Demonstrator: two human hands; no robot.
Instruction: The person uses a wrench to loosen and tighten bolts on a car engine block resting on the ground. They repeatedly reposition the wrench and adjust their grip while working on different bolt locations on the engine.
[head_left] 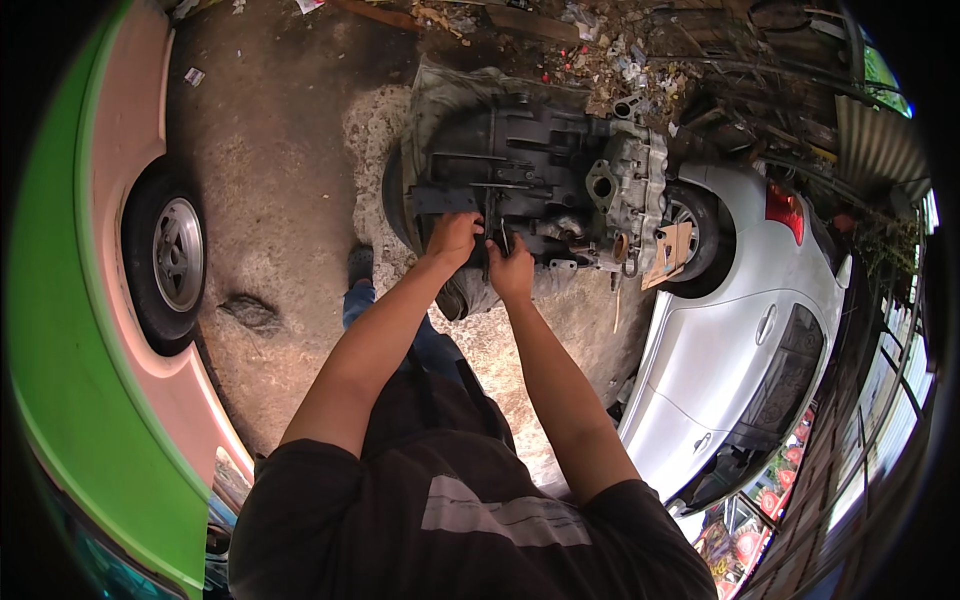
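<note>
A dark, greasy engine block (530, 150) lies in front of me, with a lighter metal cylinder head (630, 180) at its right end. My left hand (455, 238) is closed at the near edge of the block, just below a flat dark plate (445, 198). Close beside it, my right hand (512, 268) is closed too, its thumb and fingers around a thin piece at the block's near side. A slim metal part (504, 235) shows by the right fingertips. What each hand grips is mostly hidden by the fingers and dark parts.
A silver car (740, 290) stands close on the right, with a cardboard piece (668, 252) by its wheel. On the left is a green and pink vehicle (130, 110) with its wheel (178, 255). Rubbish and scrap (620, 60) lie beyond the engine.
</note>
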